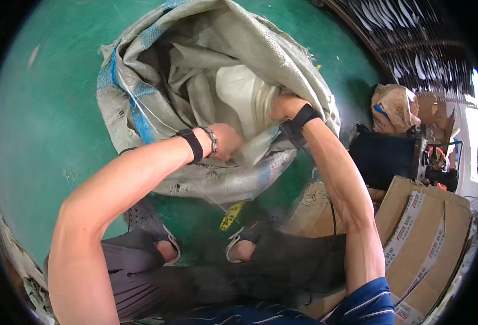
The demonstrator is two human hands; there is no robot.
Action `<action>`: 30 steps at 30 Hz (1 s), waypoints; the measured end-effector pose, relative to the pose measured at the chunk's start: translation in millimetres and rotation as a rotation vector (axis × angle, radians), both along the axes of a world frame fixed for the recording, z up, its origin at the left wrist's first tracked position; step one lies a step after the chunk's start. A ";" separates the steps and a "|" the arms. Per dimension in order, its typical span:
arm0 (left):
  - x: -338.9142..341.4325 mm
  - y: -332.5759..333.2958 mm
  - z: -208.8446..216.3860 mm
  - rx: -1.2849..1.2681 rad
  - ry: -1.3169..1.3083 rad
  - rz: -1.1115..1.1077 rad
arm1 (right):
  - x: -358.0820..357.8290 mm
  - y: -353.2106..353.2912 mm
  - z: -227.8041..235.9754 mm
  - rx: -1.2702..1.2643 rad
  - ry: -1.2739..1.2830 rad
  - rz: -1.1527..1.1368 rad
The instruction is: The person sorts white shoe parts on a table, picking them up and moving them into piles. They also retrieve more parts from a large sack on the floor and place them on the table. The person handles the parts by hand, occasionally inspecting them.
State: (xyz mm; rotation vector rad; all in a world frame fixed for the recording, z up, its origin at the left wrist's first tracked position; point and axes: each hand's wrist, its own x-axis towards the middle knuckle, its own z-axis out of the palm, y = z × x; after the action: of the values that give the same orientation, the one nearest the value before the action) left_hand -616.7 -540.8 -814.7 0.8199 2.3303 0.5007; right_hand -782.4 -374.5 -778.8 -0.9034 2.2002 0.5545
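A big grey woven sack (225, 181) with blue stripes lies on the floor before me, its mouth gaping toward me. Inside its right half is a stack of off-white, smooth, curved pieces (239, 89), nested together with layered edges; their exact kind is unclear. My right hand (287, 108) is closed at the right edge of that stack, its fingertips mostly hidden. Just left of the stack's lower part, my left hand (225, 142) reaches into the sack's mouth. Its fingers are blurred and partly hidden, so their grip is not visible. Both wrists wear black bands.
Flattened cardboard (417, 238) with tape strips lies at my right. Behind it stand a dark container (385, 160) and a crumpled brown paper bag (396, 107). Racks with many thin metal pieces (412, 54) fill the far right. A yellow strip (231, 216) lies between my feet.
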 end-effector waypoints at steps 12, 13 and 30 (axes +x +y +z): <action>24.6 24.2 21.8 0.159 0.140 0.090 | -27.2 1.9 15.3 -0.490 0.177 -0.274; 29.2 23.9 16.8 0.230 0.224 0.141 | -23.2 -7.3 19.2 -0.420 0.113 -0.374; 15.6 42.9 21.3 0.366 0.142 0.195 | -8.9 4.5 2.6 -0.585 0.043 -0.531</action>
State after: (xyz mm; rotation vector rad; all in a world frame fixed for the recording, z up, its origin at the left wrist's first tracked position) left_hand -601.0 -497.9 -793.4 0.8164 2.5013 1.0048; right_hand -791.3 -369.9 -776.2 -0.5289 2.5501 -0.3414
